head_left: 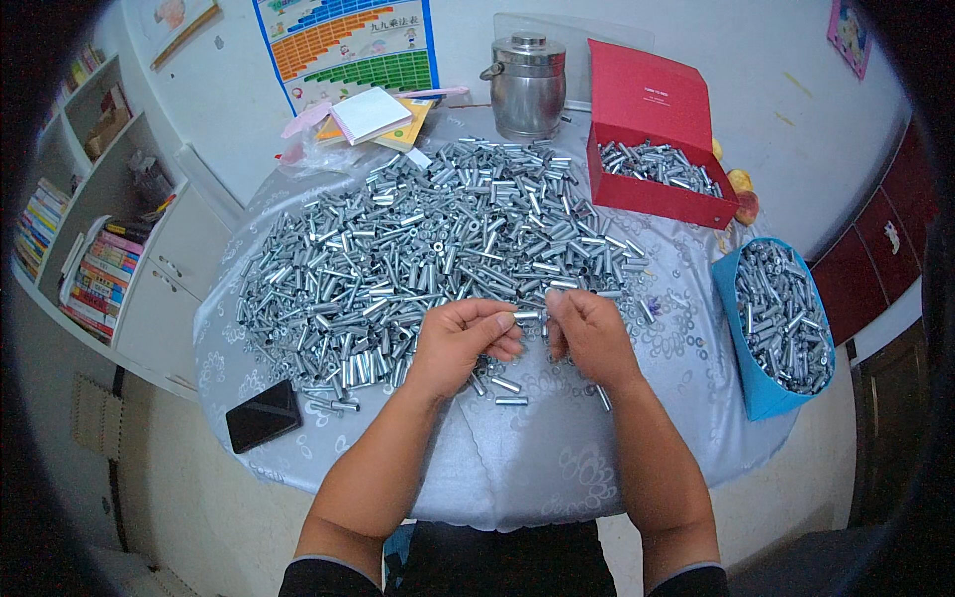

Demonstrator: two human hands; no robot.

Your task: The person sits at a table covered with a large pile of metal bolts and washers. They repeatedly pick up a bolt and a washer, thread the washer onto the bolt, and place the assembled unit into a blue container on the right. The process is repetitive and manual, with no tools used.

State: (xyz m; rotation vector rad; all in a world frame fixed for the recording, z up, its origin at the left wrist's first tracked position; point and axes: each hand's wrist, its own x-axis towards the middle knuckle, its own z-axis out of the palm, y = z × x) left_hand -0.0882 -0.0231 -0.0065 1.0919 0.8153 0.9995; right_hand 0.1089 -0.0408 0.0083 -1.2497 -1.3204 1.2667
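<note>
In front of me, a short silvery metal tube (527,315) spans the gap between my two hands at the near edge of a big heap. My left hand (460,343) pinches its left end between thumb and fingers. The fingers of my right hand (594,336) are closed at its right end; what small part they grip there is hidden. Behind them spreads the heap of metal tubes (428,244), with bolt-like pieces and rings mixed in. A few loose tubes (511,400) lie below my hands on the silvery tablecloth (477,468).
A red box (662,204) and a blue bin (761,393), both holding metal pieces, stand to the right. Scattered washers (676,328) lie near the bin. A black phone (264,416) lies at left. A steel canister (528,90) and notepads (372,114) stand at the back.
</note>
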